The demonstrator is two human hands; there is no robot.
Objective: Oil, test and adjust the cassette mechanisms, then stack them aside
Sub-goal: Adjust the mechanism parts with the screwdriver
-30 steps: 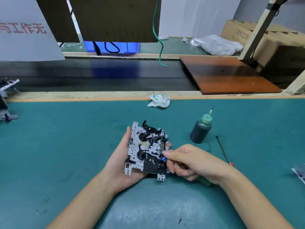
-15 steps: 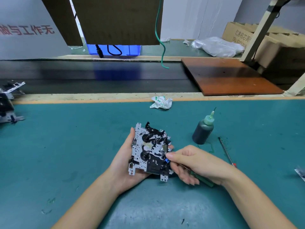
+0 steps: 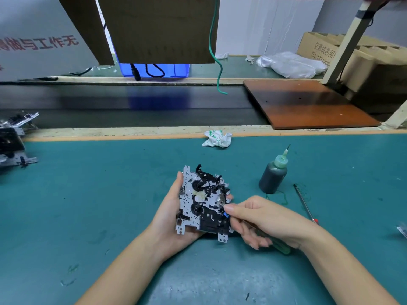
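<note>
Tabletop [image 3: 88,216]: teal mat, scuffed, with dark smears and a paler worn patch near the front edge. A pale wooden strip borders its far side; beyond that runs a dark conveyor belt [image 3: 132,106], lengthwise left to right.

Cassette mechanism [image 3: 202,201]: held just above the mat, centre of the view, gear side up. Left hand [image 3: 171,216] cradles it from beneath and from the left, thumb along the left edge, fingertips showing at the right edge; this grip is closed around the plate. Right hand [image 3: 264,219] holds a green-handled screwdriver [image 3: 279,247], thumb and forefinger pinched at the mechanism's right edge beside a small blue part; the remaining fingers are loosely spread. The tool's tip is hidden.

Oil bottle [image 3: 273,177]: dark, green nozzle, upright on the mat, right of the mechanism and apart from it. A second thin screwdriver [image 3: 305,203] lies flat just right of the bottle. Crumpled white wrapper [image 3: 217,138] sits at the mat's far edge.

Stack of mechanisms [image 3: 13,142] at the far left edge.

Room: brown board [image 3: 308,104] over the belt's right end; cardboard boxes [image 3: 363,58] and a clear plastic bag [image 3: 290,64] behind it; a green wire [image 3: 217,51] hangs from above; white sign [image 3: 39,42] with red characters, upper left.
</note>
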